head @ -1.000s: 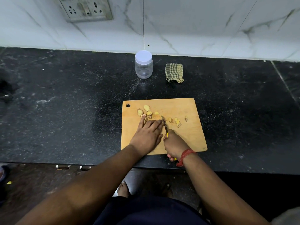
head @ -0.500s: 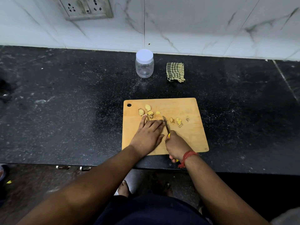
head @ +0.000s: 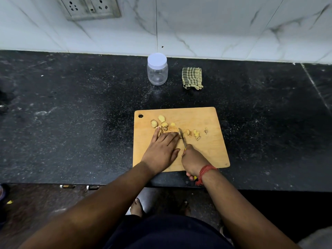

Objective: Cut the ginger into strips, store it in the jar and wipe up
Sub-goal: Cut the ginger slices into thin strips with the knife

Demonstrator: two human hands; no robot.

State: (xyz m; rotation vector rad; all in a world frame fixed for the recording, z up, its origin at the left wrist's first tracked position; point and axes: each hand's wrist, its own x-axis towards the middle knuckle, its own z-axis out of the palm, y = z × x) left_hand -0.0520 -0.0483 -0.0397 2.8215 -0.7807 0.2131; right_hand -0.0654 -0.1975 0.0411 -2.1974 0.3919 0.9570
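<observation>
Fingertips are the worry: our left hand lies flat, fingers straight, pressing down on ginger right against the blade of the knife, so we judge one slip on a slick slice nicks a finger. Our right hand is wrapped round the yellow handle. Loose pieces sit on both sides of the blade on the cutting board; a hard chop could flick them onto the black counter. Beyond the board the jar stands with its lid on, the checked cloth just beside it, nothing between them and us
</observation>
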